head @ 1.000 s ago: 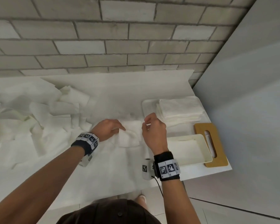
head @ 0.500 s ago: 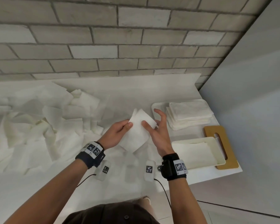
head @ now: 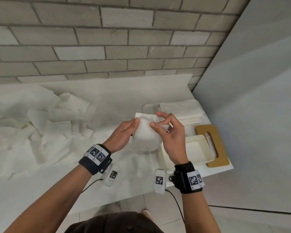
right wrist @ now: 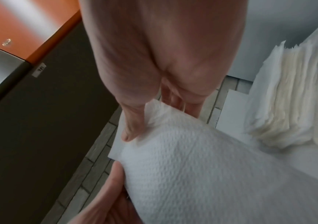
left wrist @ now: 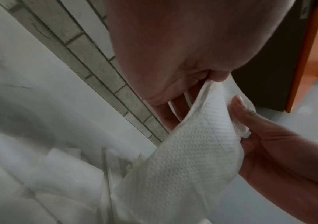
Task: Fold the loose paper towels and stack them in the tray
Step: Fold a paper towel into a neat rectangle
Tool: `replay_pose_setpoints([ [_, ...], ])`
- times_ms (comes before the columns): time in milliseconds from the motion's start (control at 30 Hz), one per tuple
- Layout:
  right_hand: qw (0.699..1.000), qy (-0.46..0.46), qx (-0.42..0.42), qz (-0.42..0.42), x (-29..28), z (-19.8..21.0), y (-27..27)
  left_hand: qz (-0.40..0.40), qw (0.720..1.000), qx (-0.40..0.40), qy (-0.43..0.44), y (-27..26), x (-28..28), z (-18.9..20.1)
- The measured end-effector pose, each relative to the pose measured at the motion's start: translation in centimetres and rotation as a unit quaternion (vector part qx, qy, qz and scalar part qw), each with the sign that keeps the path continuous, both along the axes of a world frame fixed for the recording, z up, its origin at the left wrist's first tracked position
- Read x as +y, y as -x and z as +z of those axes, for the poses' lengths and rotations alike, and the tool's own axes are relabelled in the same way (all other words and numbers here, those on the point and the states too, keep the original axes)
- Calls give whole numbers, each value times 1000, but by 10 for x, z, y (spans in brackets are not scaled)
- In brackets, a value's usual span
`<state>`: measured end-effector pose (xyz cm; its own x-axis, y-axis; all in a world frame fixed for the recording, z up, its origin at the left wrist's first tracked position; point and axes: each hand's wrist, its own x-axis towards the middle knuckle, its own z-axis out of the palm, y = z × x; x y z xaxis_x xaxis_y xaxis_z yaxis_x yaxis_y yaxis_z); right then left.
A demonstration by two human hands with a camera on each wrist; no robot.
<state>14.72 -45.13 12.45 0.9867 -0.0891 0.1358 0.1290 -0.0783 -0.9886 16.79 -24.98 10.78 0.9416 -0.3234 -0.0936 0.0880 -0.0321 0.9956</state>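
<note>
A white paper towel [head: 144, 137] hangs above the table, bent into a loose fold with its top edges near each other. My left hand [head: 134, 125] pinches its left top edge between thumb and fingers. My right hand [head: 155, 120] pinches the right top corner. The left wrist view shows the embossed towel [left wrist: 192, 151] between my left fingers [left wrist: 173, 115] and the right hand's thumb [left wrist: 238, 104]. In the right wrist view my thumb [right wrist: 129, 133] presses on the towel [right wrist: 202, 174]. A stack of folded towels [head: 181, 110] lies on a flat white tray [head: 147, 106] behind the hands.
A heap of loose paper towels [head: 32, 125] covers the table's left half. A cream box [head: 207, 148] stands at the right front, beside a brown lid with a slot [head: 220, 148]. A brick wall runs behind the table and a grey panel closes off the right.
Both hands lifted the towel off the table, held it up spread between them, then brought its top edges together so it now bows into a fold.
</note>
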Motion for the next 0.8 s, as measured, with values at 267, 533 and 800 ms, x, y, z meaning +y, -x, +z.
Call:
replay_pose_setpoints([
  [267, 999, 21, 39, 6, -45, 7, 18, -17, 998, -25, -52, 22, -50, 15],
  [533, 976, 158, 17, 147, -102, 30, 33, -100, 970, -91, -200, 31, -84, 16],
  [800, 986, 158, -7, -58, -155, 22, 37, 0, 975, -119, -190, 39, -129, 3],
])
